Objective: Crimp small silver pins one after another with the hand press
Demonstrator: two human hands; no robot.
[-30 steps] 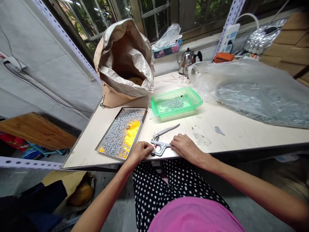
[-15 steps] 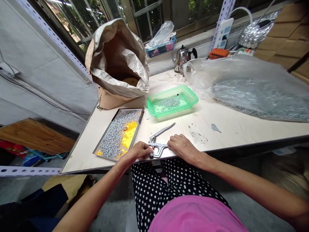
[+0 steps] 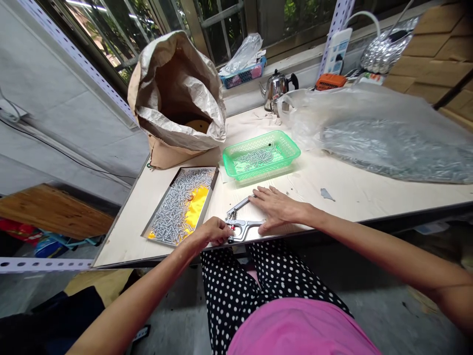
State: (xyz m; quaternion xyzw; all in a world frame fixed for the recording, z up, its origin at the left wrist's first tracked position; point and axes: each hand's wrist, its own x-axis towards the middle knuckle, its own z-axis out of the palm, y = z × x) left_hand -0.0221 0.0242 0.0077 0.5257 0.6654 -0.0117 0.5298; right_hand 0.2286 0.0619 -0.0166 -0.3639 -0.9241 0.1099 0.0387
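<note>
A metal hand press tool with two long handles lies at the table's near edge. My left hand is curled in a pinch at the tool's jaw, where a small red part shows; what it pinches is too small to make out. My right hand lies flat with fingers stretched out over the tool's upper handle. To the left sits a metal tray with a yellow lining, full of small silver pieces. Behind the tool stands a green plastic basket holding more silver pieces.
A big open paper sack stands at the back left. A large clear plastic bag of silver parts covers the right of the white table. A steel kettle and a power strip are by the window.
My right hand has lifted from the tool's lower handle, moved forward and opened flat onto the upper handle. My left hand has stayed pinched at the jaw. The view shifted slightly.
</note>
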